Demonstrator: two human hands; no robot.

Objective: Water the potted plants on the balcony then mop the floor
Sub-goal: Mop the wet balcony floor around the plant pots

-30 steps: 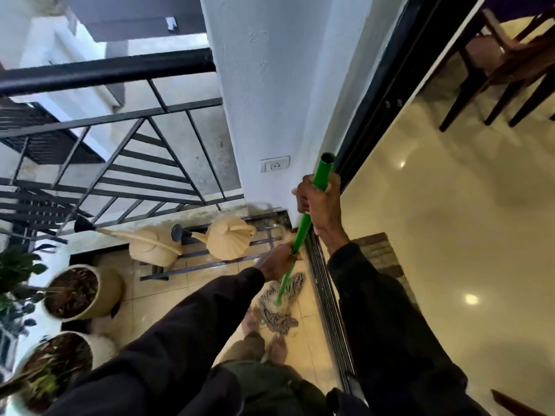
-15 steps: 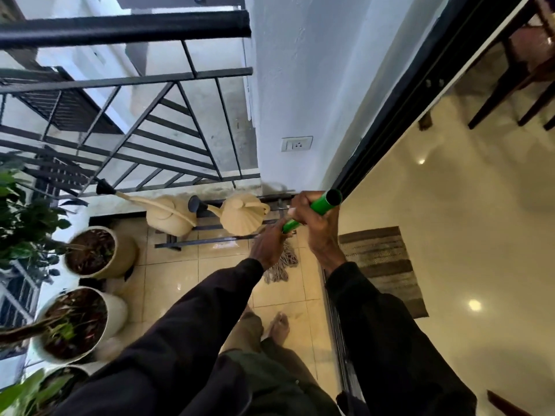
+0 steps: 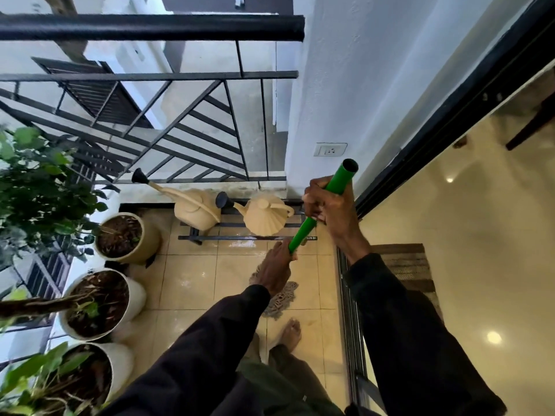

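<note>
Mopping is in hand: right hand [image 3: 333,211] clamped high and left hand [image 3: 274,270] low on the mop [image 3: 322,205], its head on wet tiles [image 3: 192,280] near the feet. Next, push toward the far cans [image 3: 264,217].

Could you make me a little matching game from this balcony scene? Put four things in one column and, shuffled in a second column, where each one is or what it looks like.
Things:
1. mop handle
2. watering cans
3. mop head
4. striped mat

Descriptions:
A. indoors, just past the door track
B. green, gripped by both hands
C. beige, on the low black rack by the railing
D. on the tiles, partly hidden by the left hand

Pairs: 1-B, 2-C, 3-D, 4-A. The right hand grips higher up.
</note>
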